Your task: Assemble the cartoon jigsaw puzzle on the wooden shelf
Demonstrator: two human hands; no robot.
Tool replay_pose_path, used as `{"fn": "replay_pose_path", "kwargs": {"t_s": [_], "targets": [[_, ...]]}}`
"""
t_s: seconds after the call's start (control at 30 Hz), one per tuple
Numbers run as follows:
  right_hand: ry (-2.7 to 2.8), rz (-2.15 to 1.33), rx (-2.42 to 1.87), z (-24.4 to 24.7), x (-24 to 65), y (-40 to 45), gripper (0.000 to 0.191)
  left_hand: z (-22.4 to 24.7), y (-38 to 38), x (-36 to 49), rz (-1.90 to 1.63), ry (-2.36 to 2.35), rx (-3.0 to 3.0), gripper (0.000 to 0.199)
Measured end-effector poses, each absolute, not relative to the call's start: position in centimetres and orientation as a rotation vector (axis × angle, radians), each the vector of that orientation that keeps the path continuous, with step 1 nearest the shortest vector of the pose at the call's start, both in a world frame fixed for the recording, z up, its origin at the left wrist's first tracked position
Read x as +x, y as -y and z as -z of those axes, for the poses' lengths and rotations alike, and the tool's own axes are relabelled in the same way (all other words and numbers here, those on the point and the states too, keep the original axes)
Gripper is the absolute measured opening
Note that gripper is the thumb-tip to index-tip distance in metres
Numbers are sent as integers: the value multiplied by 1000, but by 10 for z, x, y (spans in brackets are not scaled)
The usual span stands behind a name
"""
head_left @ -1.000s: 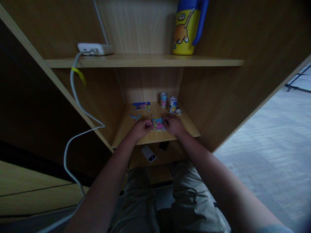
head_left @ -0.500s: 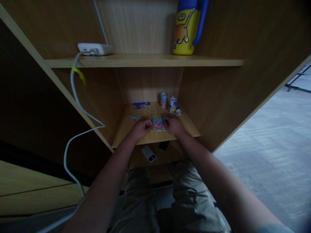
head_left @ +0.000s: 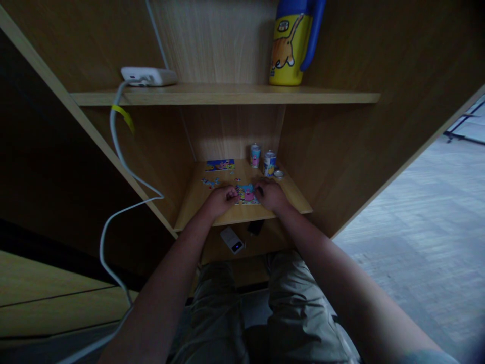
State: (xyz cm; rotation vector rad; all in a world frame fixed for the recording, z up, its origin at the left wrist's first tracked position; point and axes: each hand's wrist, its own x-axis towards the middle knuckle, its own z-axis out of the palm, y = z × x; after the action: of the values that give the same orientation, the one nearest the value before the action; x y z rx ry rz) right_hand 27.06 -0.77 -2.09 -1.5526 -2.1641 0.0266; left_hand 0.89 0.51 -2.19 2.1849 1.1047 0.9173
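A colourful, partly assembled jigsaw puzzle (head_left: pixel 248 195) with a pink figure lies near the front edge of the lower shelf. At its left edge is my left hand (head_left: pixel 224 197), its fingers curled together; whatever they may hold is too small to make out. My right hand (head_left: pixel 268 194) rests at the puzzle's right edge with bent fingers, and what is under its fingertips is hidden. Loose puzzle pieces (head_left: pixel 210 183) lie behind my left hand. Further back is a flat picture card (head_left: pixel 220 165).
Two small printed cans (head_left: pixel 255 155) (head_left: pixel 269 164) stand at the back right beside a round lid (head_left: pixel 279 174). Above, the upper shelf (head_left: pixel 227 95) holds a yellow mug (head_left: pixel 288 50) and a white device (head_left: pixel 151 77) with a hanging cable. A white power bank (head_left: pixel 232 240) lies below.
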Motion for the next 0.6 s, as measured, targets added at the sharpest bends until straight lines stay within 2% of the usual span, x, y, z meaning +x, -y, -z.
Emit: {"fn": "replay_pose_path", "kwargs": {"t_s": [0.6], "targets": [[2178,-45,-1573,20,271,9,27,18,-4,10,-903,-1106,2208,19]]}}
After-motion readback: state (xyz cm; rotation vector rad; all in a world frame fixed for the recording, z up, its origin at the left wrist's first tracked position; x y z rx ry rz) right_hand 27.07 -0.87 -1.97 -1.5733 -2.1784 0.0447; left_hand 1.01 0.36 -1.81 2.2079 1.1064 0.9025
